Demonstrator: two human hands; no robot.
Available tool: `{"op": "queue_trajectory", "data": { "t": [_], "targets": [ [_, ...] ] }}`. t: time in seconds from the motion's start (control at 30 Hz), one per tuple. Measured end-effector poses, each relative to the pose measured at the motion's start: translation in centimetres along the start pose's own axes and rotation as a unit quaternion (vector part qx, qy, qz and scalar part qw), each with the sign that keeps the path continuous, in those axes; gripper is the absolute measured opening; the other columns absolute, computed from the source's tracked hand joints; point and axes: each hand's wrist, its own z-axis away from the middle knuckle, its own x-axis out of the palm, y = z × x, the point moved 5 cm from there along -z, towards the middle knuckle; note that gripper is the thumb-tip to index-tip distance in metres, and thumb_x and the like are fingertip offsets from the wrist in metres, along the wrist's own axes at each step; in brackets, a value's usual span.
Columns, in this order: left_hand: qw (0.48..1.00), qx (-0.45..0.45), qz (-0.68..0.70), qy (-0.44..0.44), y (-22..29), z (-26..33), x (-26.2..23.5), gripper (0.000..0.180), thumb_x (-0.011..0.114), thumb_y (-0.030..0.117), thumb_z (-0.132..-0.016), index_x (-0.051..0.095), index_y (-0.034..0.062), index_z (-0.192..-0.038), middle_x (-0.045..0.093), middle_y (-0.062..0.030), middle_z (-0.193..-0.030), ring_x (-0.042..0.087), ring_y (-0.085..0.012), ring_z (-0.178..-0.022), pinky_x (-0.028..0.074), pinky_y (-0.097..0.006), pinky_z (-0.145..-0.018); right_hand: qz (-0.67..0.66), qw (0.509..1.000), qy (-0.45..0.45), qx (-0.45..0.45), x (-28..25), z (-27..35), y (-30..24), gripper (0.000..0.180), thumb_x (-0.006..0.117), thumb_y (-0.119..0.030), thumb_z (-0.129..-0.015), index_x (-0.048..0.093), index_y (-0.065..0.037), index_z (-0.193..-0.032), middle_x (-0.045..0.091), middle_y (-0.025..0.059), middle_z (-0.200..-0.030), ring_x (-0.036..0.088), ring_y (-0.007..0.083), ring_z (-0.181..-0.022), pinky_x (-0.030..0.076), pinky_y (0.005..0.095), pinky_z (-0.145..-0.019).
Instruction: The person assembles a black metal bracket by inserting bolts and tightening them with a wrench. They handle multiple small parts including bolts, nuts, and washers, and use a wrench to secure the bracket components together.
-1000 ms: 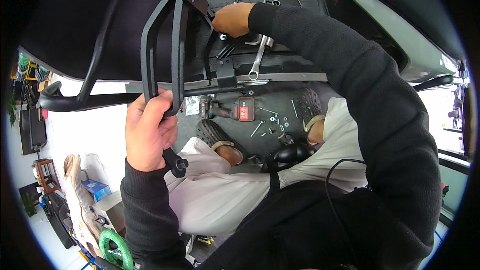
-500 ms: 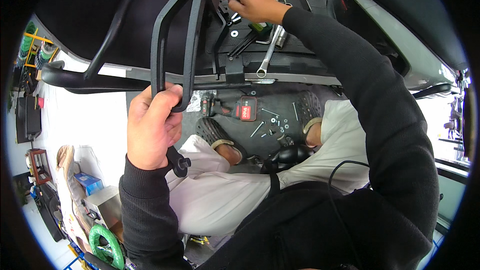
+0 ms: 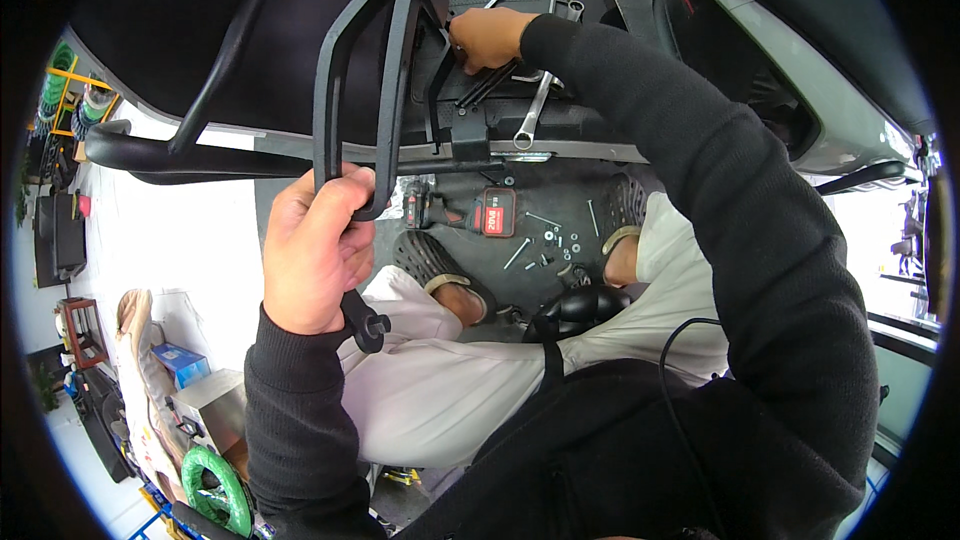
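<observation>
My left hand (image 3: 315, 255) is closed round the lower bend of a black metal bracket (image 3: 328, 105), whose two flat bars rise toward the top of the view. Below the fist, a black end piece with a round stub (image 3: 372, 328) sticks out. Up at the bracket's plate, my right hand (image 3: 488, 40) has its fingers curled together against the edge; whatever they pinch is hidden. Beneath and beside that hand, thin black rods (image 3: 487, 86) and a combination wrench (image 3: 535, 118) lie on the ribbed black footboard (image 3: 595, 100).
On the floor between my feet are a cordless power tool (image 3: 440, 212) with a red-labelled battery and several loose bolts (image 3: 518, 253), nuts and washers. A black tubular bar (image 3: 200, 162) crosses at left. Grey body panels (image 3: 850, 90) rise at right. A phone-like dark slab (image 3: 597, 6) lies on the footboard.
My right hand has moved down and closer to the bracket plate, now covering the green-handled tool and washer. The left hand and the bracket have shifted slightly right.
</observation>
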Motion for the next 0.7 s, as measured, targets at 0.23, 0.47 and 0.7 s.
{"op": "queue_trajectory", "data": {
  "t": [0.23, 0.47, 0.7],
  "targets": [
    [0.999, -0.028, 0.014, -0.029, -0.7, -1.3, 0.7, 0.027, 0.051, 0.023, -0.103, 0.061, -0.0008, -0.093, 0.038, 0.0055, -0.054, 0.028, -0.0048, -0.04, 0.026, -0.024, -0.039, 0.009, 1.0, 0.002, -0.007, -0.4, 0.2, 0.4, 0.039, 0.082, -0.025, -0.083, 0.075, -0.003, -0.115, 0.077, 0.0199, -0.107, 0.074, 0.0393, -0.104, 0.06, 0.0489, -0.088],
    [0.97, -0.115, 0.17, -0.128, -2.4, -3.1, 3.1, 0.031, 0.045, 0.024, -0.104, 0.06, -0.0007, -0.093, 0.034, 0.0055, -0.052, 0.027, -0.0064, -0.039, 0.027, -0.026, -0.039, -0.099, 0.993, 0.064, 0.0, -0.7, 7.1, 2.5, 0.026, 0.074, -0.026, -0.093, 0.071, -0.003, -0.105, 0.075, 0.0178, -0.098, 0.073, 0.0374, -0.094, 0.056, 0.047, -0.083],
    [0.953, -0.087, 0.188, -0.223, -1.7, -3.5, 5.3, 0.021, 0.045, 0.017, -0.099, 0.057, 0.0003, -0.092, 0.034, 0.0037, -0.055, 0.028, -0.0074, -0.04, 0.028, -0.026, -0.041, -0.193, 0.969, 0.144, -0.053, -2.2, 12.7, 3.0, 0.026, 0.075, -0.021, -0.092, 0.073, 0.0, -0.107, 0.075, 0.0181, -0.101, 0.073, 0.0374, -0.097, 0.057, 0.044, -0.086]
  ]
}}
